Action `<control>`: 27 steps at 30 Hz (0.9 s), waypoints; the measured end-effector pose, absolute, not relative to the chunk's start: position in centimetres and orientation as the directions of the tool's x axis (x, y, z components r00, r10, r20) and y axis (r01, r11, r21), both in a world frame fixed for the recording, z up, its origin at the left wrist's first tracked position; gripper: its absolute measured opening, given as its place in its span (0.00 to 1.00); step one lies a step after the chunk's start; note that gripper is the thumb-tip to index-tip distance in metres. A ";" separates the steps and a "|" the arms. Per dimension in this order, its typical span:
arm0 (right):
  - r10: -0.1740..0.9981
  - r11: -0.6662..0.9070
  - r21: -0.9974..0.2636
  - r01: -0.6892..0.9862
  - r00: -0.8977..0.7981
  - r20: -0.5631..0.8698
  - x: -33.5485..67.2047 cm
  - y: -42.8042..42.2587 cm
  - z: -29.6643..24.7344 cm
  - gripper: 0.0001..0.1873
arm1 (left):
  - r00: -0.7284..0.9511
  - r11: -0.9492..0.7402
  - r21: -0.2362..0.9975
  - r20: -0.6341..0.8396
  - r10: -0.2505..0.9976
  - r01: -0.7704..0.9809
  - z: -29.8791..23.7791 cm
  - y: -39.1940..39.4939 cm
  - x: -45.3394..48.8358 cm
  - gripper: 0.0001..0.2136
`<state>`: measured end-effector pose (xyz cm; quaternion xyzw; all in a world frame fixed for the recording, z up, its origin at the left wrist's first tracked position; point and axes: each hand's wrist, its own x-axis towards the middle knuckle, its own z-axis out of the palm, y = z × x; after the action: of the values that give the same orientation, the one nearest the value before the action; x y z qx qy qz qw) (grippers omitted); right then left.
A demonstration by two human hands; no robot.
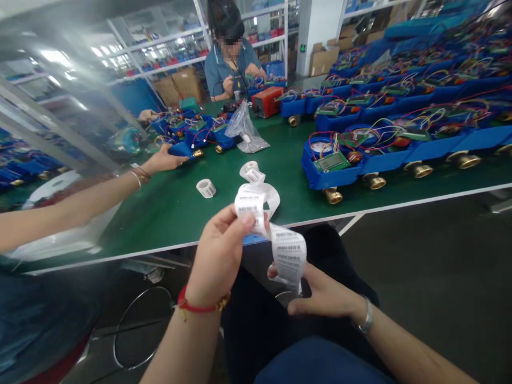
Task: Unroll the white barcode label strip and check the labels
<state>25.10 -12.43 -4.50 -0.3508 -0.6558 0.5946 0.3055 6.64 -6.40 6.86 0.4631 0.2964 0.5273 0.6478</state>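
A curling white strip of barcode labels (262, 213) is held in front of me, over my lap and the table's near edge. My left hand (218, 256), with a red cord at the wrist, pinches the strip near its upper coil. The strip's hanging lower end (288, 255) is held by my right hand (320, 293), which wears a silver bracelet. Two small label rolls (206, 188) (251, 172) lie on the green table (168, 202) just beyond.
Rows of blue meter housings with brass fittings (332, 165) and coloured wires fill the table's right side. A co-worker's arm (160, 160) reaches from the left to a blue meter. A clear plastic bag (245, 130) and red box (267, 101) stand farther back, where another person sits.
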 end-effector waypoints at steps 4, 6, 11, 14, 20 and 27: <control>0.804 -0.089 -0.994 -0.068 -0.594 -0.031 24.7 -12.0 -3.9 0.16 | 0.221 -0.213 0.914 0.300 0.928 -0.345 12.1 -4.0 7.2 0.05; 0.783 -0.203 -0.960 -0.193 -0.621 -0.041 25.8 -12.4 -4.8 0.22 | 0.206 -0.320 0.910 0.377 0.903 -0.262 13.9 -3.4 6.7 0.05; 0.858 -0.331 -0.903 -0.274 -0.486 -0.167 30.1 -13.9 -6.0 0.31 | 0.232 -0.416 0.894 0.446 0.865 -0.167 16.5 -3.4 5.5 0.05; 0.978 -0.160 -0.977 -0.139 0.115 -0.176 30.9 -14.6 -2.2 0.28 | 0.270 -0.581 0.791 0.526 0.806 0.191 17.8 -4.0 6.3 0.07; 0.815 0.421 -0.809 0.410 0.220 0.535 26.1 -14.1 11.0 0.22 | 0.363 -0.698 0.259 0.705 0.609 0.668 21.5 -6.0 9.5 0.11; 0.925 0.325 -0.921 -0.213 -0.131 0.357 22.7 -9.3 16.5 0.14 | 0.334 -0.662 0.518 0.590 0.735 0.541 23.2 -5.8 10.0 0.10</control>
<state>22.68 -9.25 16.52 -0.3120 -0.5706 0.4901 0.5805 9.97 -5.82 23.19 0.8086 0.3944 0.4212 0.1151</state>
